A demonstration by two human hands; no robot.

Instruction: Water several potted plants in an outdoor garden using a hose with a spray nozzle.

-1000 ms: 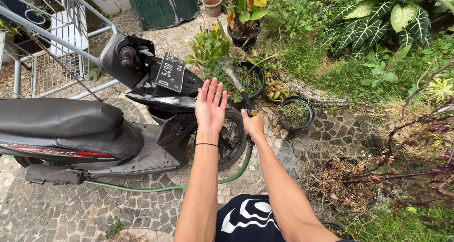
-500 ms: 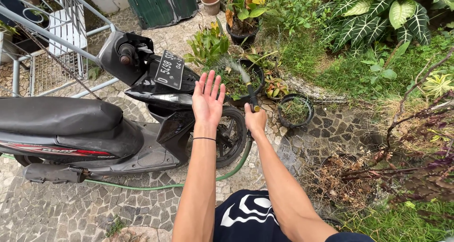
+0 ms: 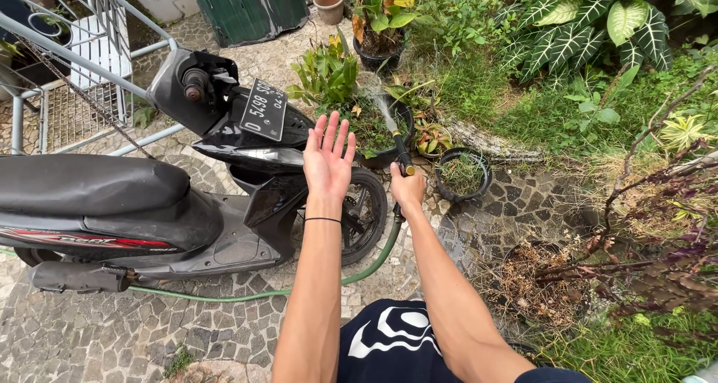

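Observation:
My right hand [image 3: 407, 191] grips a black hose nozzle [image 3: 402, 153] with a brass ring. The nozzle points away from me and sprays water onto a black pot of plants [image 3: 380, 126]. A green hose [image 3: 374, 257] runs down from that hand and back under the scooter. My left hand [image 3: 327, 160] is raised, palm up and fingers spread, holding nothing, just left of the nozzle and in front of the scooter's front wheel [image 3: 363, 212]. A thin black band sits on that wrist.
A black scooter [image 3: 134, 196] stands on the stone paving at left. A metal gate frame [image 3: 67, 61] is behind it. Several pots sit ahead, including a small black pot [image 3: 462, 176] and a terracotta pot [image 3: 329, 4]. Dry shrubs and leafy plants fill the right side.
My right hand has moved slightly right and up with the nozzle, and the spray has swung a little to the right. My left hand stays raised and open.

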